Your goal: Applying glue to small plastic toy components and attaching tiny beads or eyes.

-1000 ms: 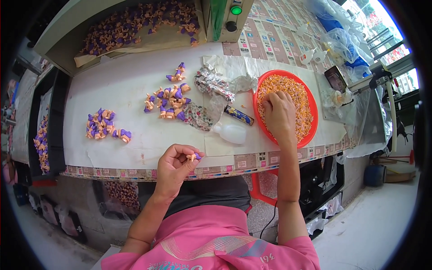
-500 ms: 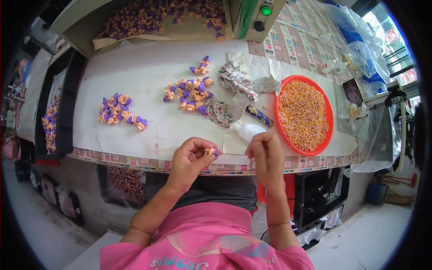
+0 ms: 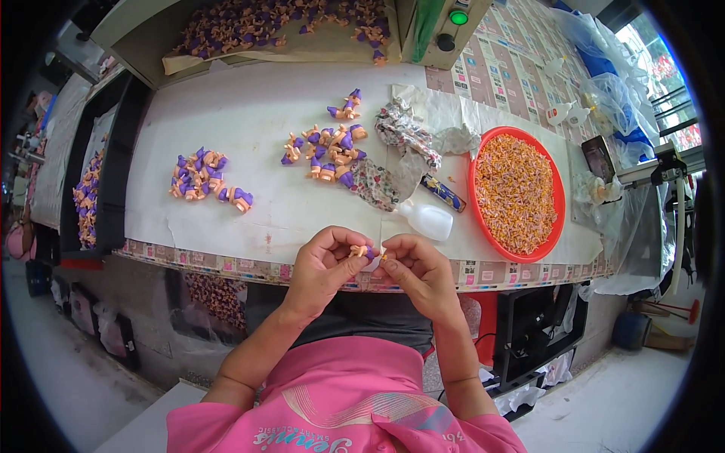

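My left hand pinches a small plastic figure piece, peach with purple, between thumb and fingertips above the table's front edge. Close beside it, my right hand has thumb and forefinger pressed together on a tiny piece with some yellow, right by the figure piece; whether the two touch I cannot tell. Just beyond the right hand lies a white squeeze bottle on its side. Similar figure pieces are heaped in a middle pile and a left pile on the white paper.
A red basin full of tiny yellow and pink pieces stands at right. Between it and the middle pile lie a dark blue tube and a crumpled floral cloth. A box-like machine with more figure pieces stands behind; a black tray is at left.
My right hand has moved left and down from near the bottle to meet the left hand. The tiny piece now shows at its fingertips. The left hand keeps its figure piece.
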Tool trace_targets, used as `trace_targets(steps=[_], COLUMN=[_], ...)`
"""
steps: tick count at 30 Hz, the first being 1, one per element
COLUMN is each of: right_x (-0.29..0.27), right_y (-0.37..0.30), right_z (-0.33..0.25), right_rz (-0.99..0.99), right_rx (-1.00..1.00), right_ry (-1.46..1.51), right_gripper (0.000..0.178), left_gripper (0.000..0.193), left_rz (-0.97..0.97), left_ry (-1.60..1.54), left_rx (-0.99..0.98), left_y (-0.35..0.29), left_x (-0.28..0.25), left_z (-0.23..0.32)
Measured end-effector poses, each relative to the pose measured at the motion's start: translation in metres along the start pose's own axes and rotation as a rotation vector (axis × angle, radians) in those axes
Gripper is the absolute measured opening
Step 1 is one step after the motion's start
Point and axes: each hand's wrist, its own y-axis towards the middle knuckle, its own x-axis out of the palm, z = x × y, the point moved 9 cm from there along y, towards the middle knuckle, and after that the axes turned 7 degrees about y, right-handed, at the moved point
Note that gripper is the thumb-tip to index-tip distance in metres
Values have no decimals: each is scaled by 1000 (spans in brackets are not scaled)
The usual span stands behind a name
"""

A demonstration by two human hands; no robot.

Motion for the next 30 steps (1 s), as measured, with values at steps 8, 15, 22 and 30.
trace_targets(steps=[8, 15, 22, 30], right_x=[-5, -5, -5, -10], right_y=[1, 1, 2, 2], right_z=[1, 9, 13, 20], right_rz=[1, 14, 3, -4], right_rx=[-72, -5, -22, 1], right_ry=[-145, 59, 34, 37], right_gripper=[13, 13, 15, 14], left_gripper=[20, 17, 15, 14], left_rz=[-9, -62, -101, -115], left_ry=[20, 51, 81, 116], left_rx=[25, 67, 112, 133], left_y=[2, 3, 3, 5], left_x=[-1, 1, 5, 6], left_z=[-2, -5, -7, -13])
